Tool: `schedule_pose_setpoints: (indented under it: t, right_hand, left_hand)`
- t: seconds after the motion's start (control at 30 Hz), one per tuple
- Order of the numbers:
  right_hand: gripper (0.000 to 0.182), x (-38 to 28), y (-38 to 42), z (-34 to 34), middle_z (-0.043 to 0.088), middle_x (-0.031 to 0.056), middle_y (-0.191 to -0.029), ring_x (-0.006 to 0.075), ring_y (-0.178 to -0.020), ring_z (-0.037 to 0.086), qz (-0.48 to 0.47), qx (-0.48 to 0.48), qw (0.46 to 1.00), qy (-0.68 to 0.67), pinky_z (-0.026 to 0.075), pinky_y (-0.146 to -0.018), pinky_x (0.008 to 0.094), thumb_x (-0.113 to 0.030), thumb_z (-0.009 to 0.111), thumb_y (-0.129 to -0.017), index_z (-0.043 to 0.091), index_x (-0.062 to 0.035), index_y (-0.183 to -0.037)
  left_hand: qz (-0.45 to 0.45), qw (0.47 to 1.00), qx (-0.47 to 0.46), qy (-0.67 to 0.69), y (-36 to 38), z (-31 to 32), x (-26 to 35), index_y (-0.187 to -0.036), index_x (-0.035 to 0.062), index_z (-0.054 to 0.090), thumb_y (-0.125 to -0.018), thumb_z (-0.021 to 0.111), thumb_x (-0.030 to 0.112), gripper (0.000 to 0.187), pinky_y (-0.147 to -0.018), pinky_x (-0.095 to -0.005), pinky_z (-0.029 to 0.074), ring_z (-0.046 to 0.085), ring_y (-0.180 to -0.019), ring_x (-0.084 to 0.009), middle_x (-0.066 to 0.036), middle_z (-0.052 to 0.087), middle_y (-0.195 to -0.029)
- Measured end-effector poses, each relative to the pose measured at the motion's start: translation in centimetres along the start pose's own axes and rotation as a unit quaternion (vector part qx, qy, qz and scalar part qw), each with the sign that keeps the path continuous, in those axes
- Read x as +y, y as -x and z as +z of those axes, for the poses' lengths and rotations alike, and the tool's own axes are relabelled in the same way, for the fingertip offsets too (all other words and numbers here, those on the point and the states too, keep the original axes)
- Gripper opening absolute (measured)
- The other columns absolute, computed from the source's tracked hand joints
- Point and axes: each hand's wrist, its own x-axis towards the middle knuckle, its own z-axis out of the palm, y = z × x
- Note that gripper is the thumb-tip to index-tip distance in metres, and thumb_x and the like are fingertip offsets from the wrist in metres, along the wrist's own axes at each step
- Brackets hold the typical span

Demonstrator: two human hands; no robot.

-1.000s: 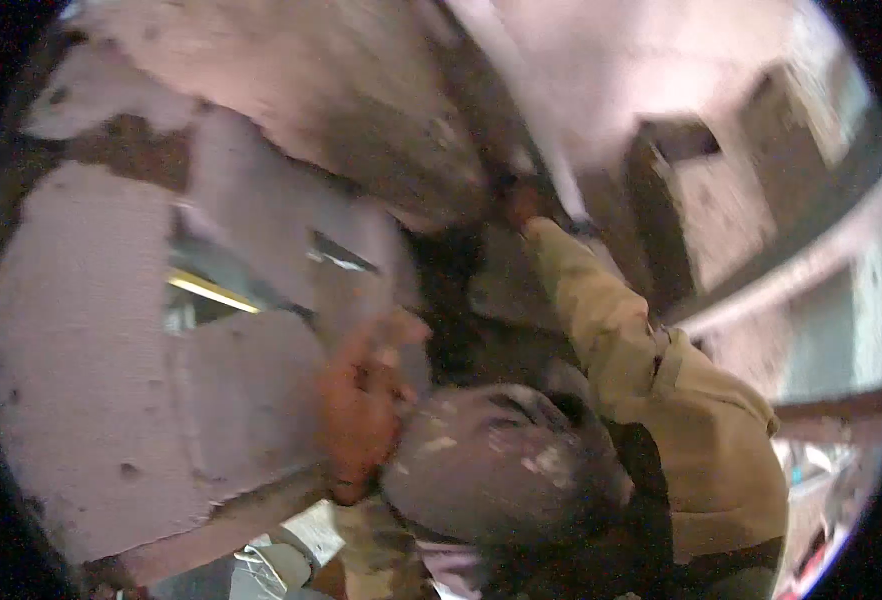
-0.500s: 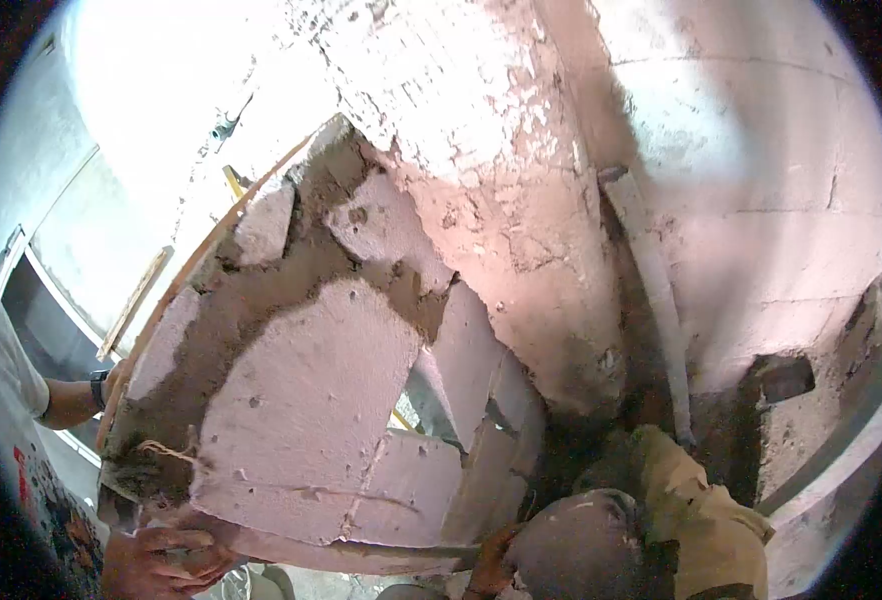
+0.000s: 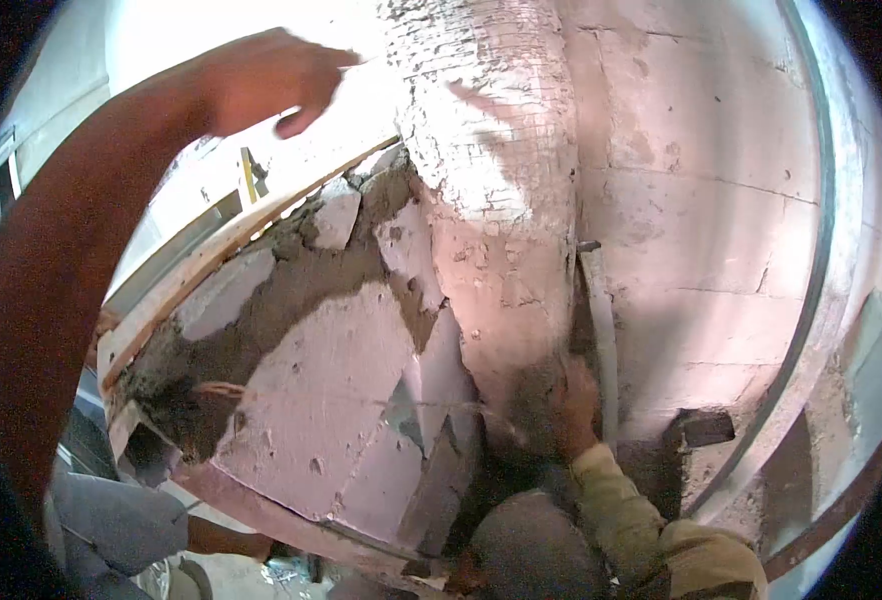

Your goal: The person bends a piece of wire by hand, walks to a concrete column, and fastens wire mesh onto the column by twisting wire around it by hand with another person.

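Just raised left hand (image 3: pixel 286 82), with thumb and finger apart. Off panel (image 3: pixel 311 385), so not bracing it. Can't see right hand.

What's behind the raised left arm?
Past the arm, a pale wall shows along its upper edge; a wood strip slants to its right. Whatever lies directly behind is covered; can't tell.

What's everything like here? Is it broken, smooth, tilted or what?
Left hand: raised, thumb apart, nothing seen in it
Slab: patchy, dark smears, gaps
Pillar: rough on top, smoother below
Wall: lined with cracks or seams
Wooden strip: tilted
Pale strip: nearly upright
Other person's hand: at the pillar, blurred
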Motion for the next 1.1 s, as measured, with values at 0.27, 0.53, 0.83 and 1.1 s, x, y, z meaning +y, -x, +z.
schedule_pose_setpoints:
  t: [0.27, 0.53, 0.83, 1.1]
  right_hand:
    - [0.012, -10.7, -19.1, -4.0, 0.065, 0.0191, -0.080, 0.0391, -0.074, 0.066, -0.133, 0.106, 0.981, -0.096, 0.050, -0.064, 0.0444, -0.008, 0.058, -0.096, 0.065, -0.0021, -0.104]
    - [0.011, -15.9, -29.0, -9.6, 0.068, 0.0191, -0.092, 0.0392, -0.084, 0.066, -0.323, 0.138, 0.936, 0.033, 0.053, -0.074, 0.0452, -0.006, 0.063, -0.087, 0.067, -0.0018, -0.096]
    - [0.016, -20.9, -37.6, -8.9, 0.067, 0.0199, -0.095, 0.0401, -0.088, 0.066, -0.445, 0.013, 0.861, 0.245, 0.053, -0.077, 0.0473, -0.007, 0.061, -0.084, 0.069, -0.0025, -0.096]
    - [0.016, -22.5, -36.5, -8.0, 0.067, 0.0198, -0.096, 0.0407, -0.089, 0.068, -0.454, 0.001, 0.847, 0.277, 0.056, -0.076, 0.0520, -0.006, 0.055, -0.089, 0.069, -0.0030, -0.096]
  left_hand:
    - [0.143, 0.938, 0.120, 0.292, -7.6, 9.4, -4.1, -0.055, 0.0103, 0.047, -0.069, 0.065, 0.017, 0.024, -0.058, -0.0285, 0.043, 0.054, -0.062, -0.0158, -0.004, 0.056, -0.066]
    - [-0.068, 0.988, -0.006, 0.139, -5.8, 5.5, -2.4, -0.056, 0.0124, 0.056, -0.070, 0.067, 0.017, 0.018, -0.062, -0.0408, 0.048, 0.061, -0.064, -0.0231, -0.001, 0.058, -0.060]
    - [-0.113, 0.948, -0.153, -0.255, 8.4, -3.2, 6.9, -0.083, 0.0094, 0.076, -0.090, 0.054, 0.024, 0.027, -0.073, -0.0439, 0.055, 0.069, -0.075, -0.0303, -0.013, 0.073, -0.083]
    - [-0.024, 0.987, -0.027, -0.155, 15.0, -2.0, 13.0, -0.079, 0.0035, 0.070, -0.091, 0.058, 0.018, 0.023, -0.081, -0.0325, 0.059, 0.071, -0.079, -0.0196, -0.008, 0.069, -0.077]
